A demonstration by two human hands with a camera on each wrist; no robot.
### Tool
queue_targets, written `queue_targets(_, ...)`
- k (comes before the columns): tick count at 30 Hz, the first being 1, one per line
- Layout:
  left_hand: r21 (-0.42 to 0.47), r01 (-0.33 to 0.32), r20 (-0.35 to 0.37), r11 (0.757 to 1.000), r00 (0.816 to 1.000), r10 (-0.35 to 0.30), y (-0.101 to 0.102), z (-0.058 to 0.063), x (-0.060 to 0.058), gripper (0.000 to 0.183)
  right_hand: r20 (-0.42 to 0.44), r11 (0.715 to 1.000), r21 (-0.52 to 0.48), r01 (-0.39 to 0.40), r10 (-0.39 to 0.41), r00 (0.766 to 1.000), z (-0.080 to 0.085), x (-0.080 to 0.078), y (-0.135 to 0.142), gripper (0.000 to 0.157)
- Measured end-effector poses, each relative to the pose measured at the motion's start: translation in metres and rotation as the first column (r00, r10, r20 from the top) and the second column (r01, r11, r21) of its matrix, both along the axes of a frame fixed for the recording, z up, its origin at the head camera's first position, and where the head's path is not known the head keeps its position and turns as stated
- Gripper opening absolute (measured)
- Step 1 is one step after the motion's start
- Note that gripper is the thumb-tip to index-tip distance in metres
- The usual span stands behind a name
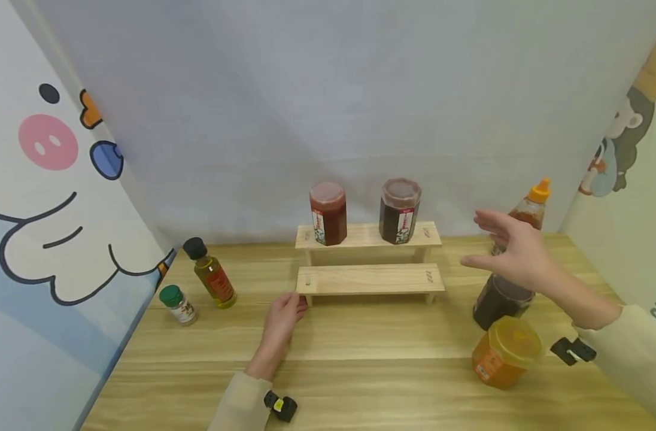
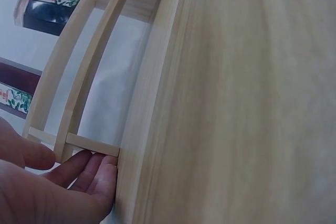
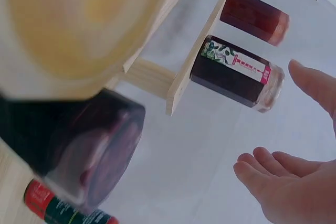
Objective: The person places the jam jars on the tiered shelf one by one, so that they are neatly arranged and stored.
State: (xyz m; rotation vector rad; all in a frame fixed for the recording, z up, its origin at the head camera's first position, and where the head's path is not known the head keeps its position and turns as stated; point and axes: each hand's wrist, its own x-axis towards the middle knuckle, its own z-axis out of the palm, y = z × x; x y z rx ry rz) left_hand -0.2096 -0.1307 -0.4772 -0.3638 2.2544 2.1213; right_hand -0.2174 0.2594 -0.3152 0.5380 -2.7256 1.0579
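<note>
A two-tier wooden rack (image 1: pixel 371 279) stands on the table, bearing a red jam jar (image 1: pixel 328 214) and a dark jam jar (image 1: pixel 400 211) on its upper board. My left hand (image 1: pixel 282 314) grips the rack's left end; in the left wrist view its fingers (image 2: pixel 94 174) curl against the short front leg, with the thumb beside the board edge. Raised at the right, my right hand (image 1: pixel 513 248) holds nothing, thumb and fingers spread apart. It overlaps an orange-capped squeeze bottle (image 1: pixel 530 209) and the top of another dark jar (image 1: pixel 500 302). Nearer stands a yellow-orange jar (image 1: pixel 506 353).
On the left are a black-capped oil bottle (image 1: pixel 215 273) and a small green-lidded seasoning jar (image 1: pixel 178 305). A red and dark green container (image 3: pixel 58 203) shows low in the right wrist view. Walls border the table at the back and both sides.
</note>
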Motion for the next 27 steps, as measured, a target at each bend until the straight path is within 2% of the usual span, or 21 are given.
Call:
queue_targets(8, -0.002, 0.007, 0.015, 1.0, 1.0, -0.007, 0.0, -0.002, -0.001, 0.039, 0.126, 0.999, 0.035, 0.022, -0.026, 0.992, -0.009, 0.015, 0.024, 0.086)
queue_targets(15, 0.015, 0.01, 0.012, 1.0, 1.0, -0.01, -0.001, -0.002, -0.002, 0.038, 0.191, 0.999, 0.022, 0.034, -0.037, 0.981, -0.02, 0.023, 0.04, 0.088)
queue_targets(22, 0.023, 0.013, -0.002, 1.0, 1.0, -0.013, 0.0, -0.001, -0.002, 0.038, 0.15, 1.0, 0.008, 0.028, -0.029, 0.988, -0.037, 0.027, 0.055, 0.083)
queue_targets(27, 0.028, 0.007, 0.004, 1.0, 1.0, -0.007, -0.001, -0.002, -0.002, 0.038, 0.167, 0.999, -0.04, 0.033, -0.026, 0.986, -0.044, 0.029, 0.062, 0.08)
